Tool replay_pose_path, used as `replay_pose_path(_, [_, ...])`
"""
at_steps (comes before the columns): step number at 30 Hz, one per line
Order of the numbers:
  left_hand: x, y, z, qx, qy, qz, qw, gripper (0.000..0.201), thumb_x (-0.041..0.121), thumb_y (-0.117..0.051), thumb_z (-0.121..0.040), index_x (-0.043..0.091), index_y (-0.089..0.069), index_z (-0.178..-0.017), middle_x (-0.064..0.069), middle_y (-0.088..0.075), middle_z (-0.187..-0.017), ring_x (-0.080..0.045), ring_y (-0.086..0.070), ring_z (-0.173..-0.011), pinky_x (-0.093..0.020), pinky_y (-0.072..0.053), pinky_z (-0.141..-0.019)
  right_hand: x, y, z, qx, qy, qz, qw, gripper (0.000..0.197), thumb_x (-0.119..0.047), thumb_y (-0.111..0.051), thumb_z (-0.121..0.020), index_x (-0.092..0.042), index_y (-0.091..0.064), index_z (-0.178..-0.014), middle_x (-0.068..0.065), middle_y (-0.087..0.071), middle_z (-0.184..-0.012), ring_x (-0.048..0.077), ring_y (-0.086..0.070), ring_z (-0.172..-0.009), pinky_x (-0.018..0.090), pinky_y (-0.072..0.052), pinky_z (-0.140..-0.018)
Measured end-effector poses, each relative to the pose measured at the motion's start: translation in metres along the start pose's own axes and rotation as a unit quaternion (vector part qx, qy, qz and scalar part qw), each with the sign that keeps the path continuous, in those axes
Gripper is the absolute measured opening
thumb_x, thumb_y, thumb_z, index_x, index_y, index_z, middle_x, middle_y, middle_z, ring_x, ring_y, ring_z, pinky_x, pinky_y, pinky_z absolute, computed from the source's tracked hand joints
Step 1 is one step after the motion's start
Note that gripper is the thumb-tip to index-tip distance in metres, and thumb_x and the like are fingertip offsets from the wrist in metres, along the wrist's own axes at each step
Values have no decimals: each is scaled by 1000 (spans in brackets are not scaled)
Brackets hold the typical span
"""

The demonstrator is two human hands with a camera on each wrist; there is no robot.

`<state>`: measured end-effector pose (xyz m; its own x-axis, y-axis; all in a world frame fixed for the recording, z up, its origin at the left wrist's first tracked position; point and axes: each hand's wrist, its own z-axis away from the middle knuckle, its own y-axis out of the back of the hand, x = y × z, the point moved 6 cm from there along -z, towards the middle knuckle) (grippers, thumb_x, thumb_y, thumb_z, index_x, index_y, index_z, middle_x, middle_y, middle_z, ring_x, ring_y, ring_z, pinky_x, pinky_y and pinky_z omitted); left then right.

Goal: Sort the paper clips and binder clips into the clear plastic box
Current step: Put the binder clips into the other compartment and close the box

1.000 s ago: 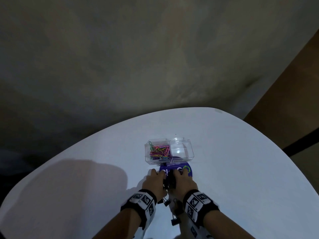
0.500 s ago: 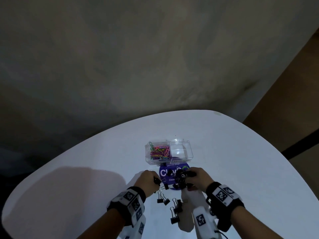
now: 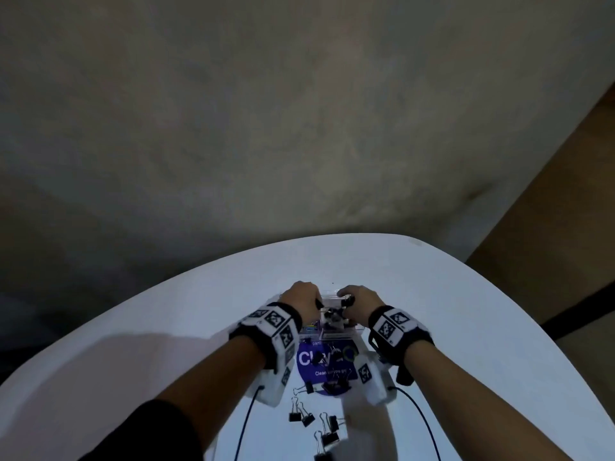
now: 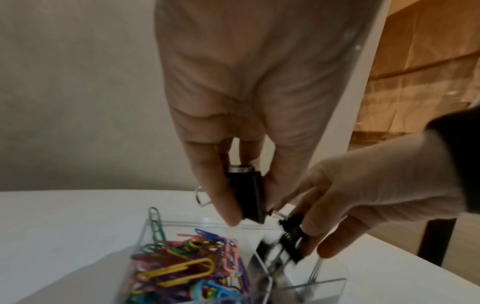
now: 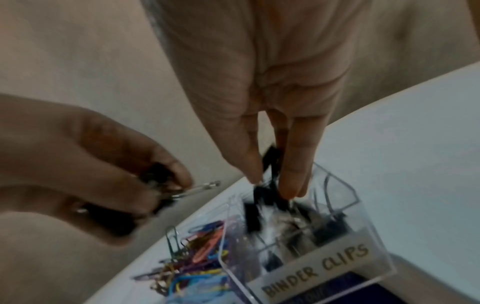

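Note:
The clear plastic box [image 5: 363,207] stands on the white table, and both hands are over it. Its left compartment holds coloured paper clips [image 4: 187,267]. The right compartment, labelled BINDER CLIPS [image 5: 317,267], holds black binder clips [image 5: 324,228]. My left hand [image 4: 249,214] pinches one black binder clip [image 4: 246,197] between thumb and finger above the box's far rim. My right hand [image 5: 272,185] points its fingers down into the right compartment and grips several black binder clips [image 5: 270,160], blurred with motion. In the head view the left hand [image 3: 309,302] and right hand [image 3: 349,302] hide most of the box [image 3: 336,331].
Several loose black binder clips [image 3: 301,417] lie on the table [image 3: 482,327] near me, some on the near edge of a round blue sticker [image 3: 309,359]. Thin cables [image 3: 246,424] trail from the wrist cameras. The table's curved far edge lies just past the box.
Both hands have moved forward from the blue sticker to above the box, each carrying binder clips picked from the pile. Binder clips now lie in the right compartment.

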<state>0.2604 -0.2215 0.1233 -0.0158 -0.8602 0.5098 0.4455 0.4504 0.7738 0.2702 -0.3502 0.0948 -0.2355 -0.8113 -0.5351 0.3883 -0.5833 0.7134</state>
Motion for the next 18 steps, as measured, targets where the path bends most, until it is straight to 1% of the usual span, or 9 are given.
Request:
replay_pose_path(2, [13,-7,-14,0,-15,7,1000,27,6,-58,-84,3,-66,-109,-15,-65,-119,-28,-60,-111,-34,-50,-96,12,5,3,2,-7,-58,998,45,3,-50,-85,-11,-50,-128,18,-58,-122,29,-60,-94,40,-54,-90])
replay_pose_path(3, [19,-11,-19,-1,-22,10,1000,27,8,-59,-84,3,-66,-110,-15,-65,-120,-27,-60,-112,-34,-50,-97,19,10,8,13,-10,-86,996,43,4,-49,-85,-9,-50,-126,18,-61,-114,28,-60,-87,41,-56,-84])
replay_pose_path(5, [28,-19,-29,-1,-28,16,999,29,7,-59,-84,4,-65,-112,-15,-64,-122,-27,-58,-114,-35,-49,-99,32,19,21,30,-14,-100,994,33,3,-48,-86,-7,-54,-116,12,-63,-90,24,-59,-70,33,-56,-63])
replay_pose_path(7, [31,-26,-37,-14,-30,15,999,34,6,-59,-84,6,-61,-118,-14,-60,-128,-27,-55,-118,-33,-47,-100,46,15,40,8,-12,-59,998,17,-4,-51,-88,-9,-56,-103,4,-59,-75,19,-56,-59,25,-50,-52])
replay_pose_path(9, [30,-30,-38,-27,-30,9,999,41,11,-61,-85,8,-54,-125,-12,-55,-134,-26,-52,-123,-33,-44,-103,62,-3,59,-54,-21,-13,998,5,-12,-55,-88,-15,-52,-91,1,-56,-76,13,-53,-51,19,-47,-44])
replay_pose_path(12, [22,-20,-28,-21,-31,1,999,45,20,-61,-84,15,-52,-128,-5,-52,-137,-23,-50,-125,-34,-42,-105,84,-37,78,-107,-36,51,992,15,-21,-57,-86,-22,-45,-77,7,-58,-92,11,-49,-46,15,-40,-35])
replay_pose_path(14, [11,-9,-12,4,-26,28,999,34,19,-62,-83,19,-59,-116,-4,-60,-127,-21,-56,-116,-33,-45,-100,87,-53,89,-105,-46,52,992,24,-33,-62,-81,-22,-41,-85,6,-53,-98,15,-52,-58,19,-41,-43])
replay_pose_path(16, [-6,-5,10,13,-11,85,996,14,16,-64,-80,23,-62,-92,-4,-67,-108,-23,-62,-101,-34,-50,-89,82,-71,100,-103,-48,53,992,52,-46,-68,-72,-22,-38,-106,3,-45,-107,21,-56,-86,27,-47,-66])
replay_pose_path(18, [-32,-21,35,-33,11,70,997,18,19,-67,-80,21,-56,-94,-4,-65,-99,-23,-61,-91,-31,-49,-79,74,-90,110,-106,-42,98,989,82,-50,-72,-65,-23,-27,-129,3,-37,-121,26,-53,-109,38,-48,-88])
